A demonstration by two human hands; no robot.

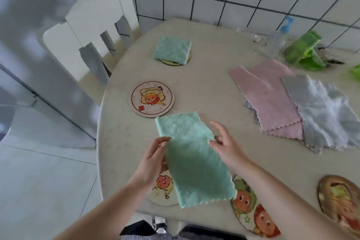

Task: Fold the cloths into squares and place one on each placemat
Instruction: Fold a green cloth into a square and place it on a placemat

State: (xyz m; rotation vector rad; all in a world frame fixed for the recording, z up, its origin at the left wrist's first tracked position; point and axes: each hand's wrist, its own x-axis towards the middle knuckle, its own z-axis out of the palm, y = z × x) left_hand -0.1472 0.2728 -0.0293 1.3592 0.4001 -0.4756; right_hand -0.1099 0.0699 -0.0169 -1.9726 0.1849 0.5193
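A mint-green cloth (192, 159), folded into a long strip, lies slanted over the table's near edge. My left hand (153, 159) pinches its left edge and my right hand (222, 144) pinches its right edge. A second green cloth (172, 49), folded square, sits on the far placemat (175, 62). A round cartoon placemat (152, 98) lies bare just beyond the strip. The strip partly covers another placemat (161, 189). Two more placemats lie near me, one (251, 206) by my right arm and one (339, 200) at far right. A pink cloth (266, 93) and a grey-white cloth (327, 113) lie unfolded to the right.
A white chair (91, 31) stands at the table's far left. A clear spray bottle (274, 39) and green plastic packaging (303, 50) sit by the tiled wall at the back right. The round table's edge (99, 132) curves along the left.
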